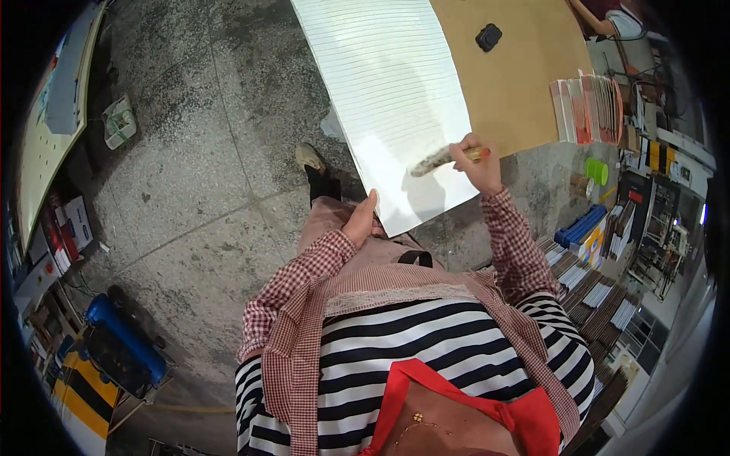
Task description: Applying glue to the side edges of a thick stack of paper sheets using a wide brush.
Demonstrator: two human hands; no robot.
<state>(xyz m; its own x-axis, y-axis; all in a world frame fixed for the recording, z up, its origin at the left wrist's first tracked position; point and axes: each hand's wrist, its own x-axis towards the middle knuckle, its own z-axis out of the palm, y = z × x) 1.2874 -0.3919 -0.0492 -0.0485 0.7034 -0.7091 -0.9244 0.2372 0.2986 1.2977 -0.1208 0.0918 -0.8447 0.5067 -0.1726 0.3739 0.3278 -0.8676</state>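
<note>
A long spread of white paper sheets point(388, 99) lies on the brown table, crossed by close parallel lines that look like overlapping sheet edges. My right hand point(480, 161) is closed around a brush point(432, 163) with a pale, worn head and a yellow-red handle end. The brush head is over the near part of the sheets; whether it touches them I cannot tell. At the near left corner, my left hand point(361, 220) grips the edge of the sheets, thumb upward, its other fingers mostly hidden.
On the brown tabletop point(509, 83) are a small black object point(488, 37) and a row of upright booklets point(585, 110). Another person's arm point(595, 19) shows at the far right. A blue tank point(125, 338) stands at the lower left, and stacked bundles point(585, 281) at the right.
</note>
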